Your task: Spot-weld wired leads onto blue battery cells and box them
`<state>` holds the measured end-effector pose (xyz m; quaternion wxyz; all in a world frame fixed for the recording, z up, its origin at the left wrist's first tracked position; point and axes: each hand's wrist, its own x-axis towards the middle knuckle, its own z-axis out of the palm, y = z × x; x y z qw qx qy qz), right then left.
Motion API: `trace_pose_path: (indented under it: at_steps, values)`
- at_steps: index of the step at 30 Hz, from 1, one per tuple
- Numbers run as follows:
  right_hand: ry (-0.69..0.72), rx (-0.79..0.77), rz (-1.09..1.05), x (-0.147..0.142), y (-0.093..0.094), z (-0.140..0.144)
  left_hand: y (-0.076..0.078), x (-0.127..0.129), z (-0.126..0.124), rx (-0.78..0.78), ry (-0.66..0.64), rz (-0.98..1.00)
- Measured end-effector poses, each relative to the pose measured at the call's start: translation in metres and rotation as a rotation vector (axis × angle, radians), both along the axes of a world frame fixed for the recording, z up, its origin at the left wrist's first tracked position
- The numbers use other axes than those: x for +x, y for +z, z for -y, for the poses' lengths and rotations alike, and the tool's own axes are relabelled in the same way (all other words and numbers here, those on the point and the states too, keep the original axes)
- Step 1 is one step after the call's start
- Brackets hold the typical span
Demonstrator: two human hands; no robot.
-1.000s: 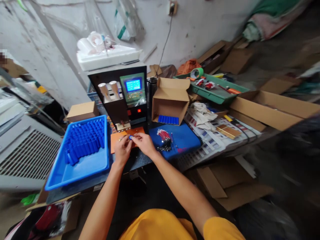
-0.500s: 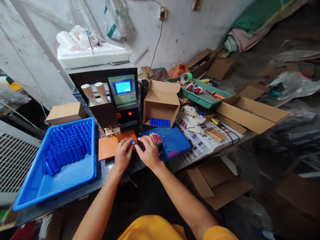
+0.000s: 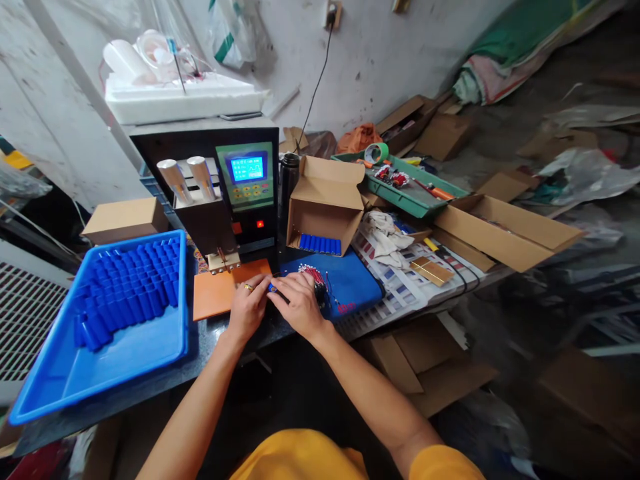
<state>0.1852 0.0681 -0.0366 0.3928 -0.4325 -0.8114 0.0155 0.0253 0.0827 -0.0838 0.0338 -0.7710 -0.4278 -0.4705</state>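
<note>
Blue cylinder (image 3: pixel 271 288) pinched btwn my L grip (image 3: pixel 249 308) & R grip (image 3: pixel 300 303)

Clock's centred on the cylinder, 12 straight ahead. It's up off the counter (image 3: pixel 204 343), just past the near edge of the orange board (image 3: pixel 213 298). L grip is closed on its L end, thumb & fingertips tog.; gold ring (image 3: pixel 249 287) on one finger. R grip is closed on it too, thumb below, fingers over the top, so most of it's hidden.

Orange board runs 9 to 11 o'c. Black machine (image 3: pixel 253 219) at approx 11, lit blue screen (image 3: pixel 247 168) on its front, white foam slab (image 3: pixel 183 105) on top. Blue tray (image 3: pixel 145 350) at 9, w/ lots more blue cylinders (image 3: pixel 133 287) packed tog. toward its far side. Open cardboard box (image 3: pixel 327 193) at 1-2, a row of blue cylinders (image 3: pixel 320 245) lying inside. Red & black wires (image 3: pixel 320 283) bunched at 3, right by R grip, on a blue pad (image 3: pixel 357 287). Green tray (image 3: pixel 417 203) w/ tape roll (image 3: pixel 376 153) farther off, approx 2.
</note>
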Motion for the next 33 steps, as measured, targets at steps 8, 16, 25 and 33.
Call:
trace_pose_path:
  at_steps: [8,16,25,33]
  values:
    - [-0.158,0.086,0.114,0.030,0.007,-0.051,0.008,-0.013,-0.004,0.025,0.036,0.041]
    - [-0.253,-0.053,0.460,0.054,-0.012,-0.145,0.007,-0.014,-0.002,0.013,0.051,-0.016]
    - [-0.227,-0.143,0.589,0.048,-0.027,-0.168,0.005,-0.012,-0.003,0.007,0.057,-0.040]
    - [-0.146,-0.190,0.568,0.052,-0.022,-0.180,0.007,-0.013,-0.002,0.000,0.044,-0.032]
